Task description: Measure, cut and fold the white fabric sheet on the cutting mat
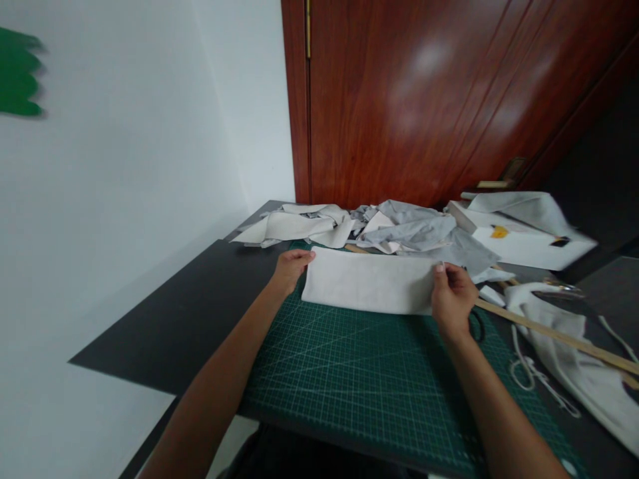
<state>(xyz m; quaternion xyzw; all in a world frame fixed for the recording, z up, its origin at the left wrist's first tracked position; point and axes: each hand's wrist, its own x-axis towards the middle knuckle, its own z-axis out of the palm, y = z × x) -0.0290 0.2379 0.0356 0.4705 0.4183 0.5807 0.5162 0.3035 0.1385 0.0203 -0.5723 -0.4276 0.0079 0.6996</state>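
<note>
A folded rectangle of white fabric (369, 279) lies across the far part of a green cutting mat (359, 372) with a white grid. My left hand (289, 267) grips the fabric's left end. My right hand (452, 296) holds its right end, thumb on top. The piece is stretched flat between both hands, just above or on the mat; which one I cannot tell.
The mat sits on a black table (190, 313). Behind the fabric lies a heap of grey and white cloth scraps (379, 229). A long wooden ruler (554, 336), white cord (529, 376) and more white cloth (579, 362) are at the right. A brown wooden door (439, 100) stands behind.
</note>
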